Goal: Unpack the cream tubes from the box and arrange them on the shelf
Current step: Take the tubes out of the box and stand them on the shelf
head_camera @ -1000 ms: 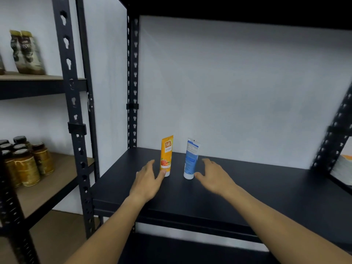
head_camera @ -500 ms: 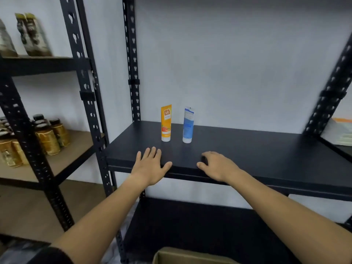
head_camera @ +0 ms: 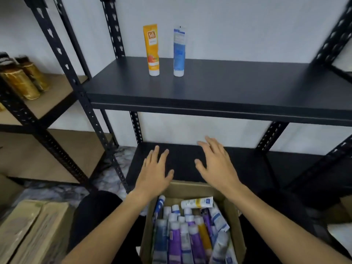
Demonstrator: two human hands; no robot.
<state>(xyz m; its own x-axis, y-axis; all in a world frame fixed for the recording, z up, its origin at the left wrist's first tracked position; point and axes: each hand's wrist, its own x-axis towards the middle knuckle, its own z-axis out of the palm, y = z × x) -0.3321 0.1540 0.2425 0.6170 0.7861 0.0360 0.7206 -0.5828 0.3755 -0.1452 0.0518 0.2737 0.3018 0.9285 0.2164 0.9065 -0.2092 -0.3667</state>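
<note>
- Left hand [head_camera: 154, 178], right hand [head_camera: 217, 166]: fingers spread, empty, above box [head_camera: 192, 189].
- Orange tube [head_camera: 151, 48], blue tube [head_camera: 179, 51] upright on shelf [head_camera: 228, 88]; loose tubes [head_camera: 182, 231] in box.
- Risk: careless placing beside standing pair, both toppling.

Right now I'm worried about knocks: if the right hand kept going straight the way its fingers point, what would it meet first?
Probably the white wall behind the lower black shelf. The right hand, fingers open and empty, points forward over that shelf, and nothing shows in between, though depth is hard to judge.
</note>
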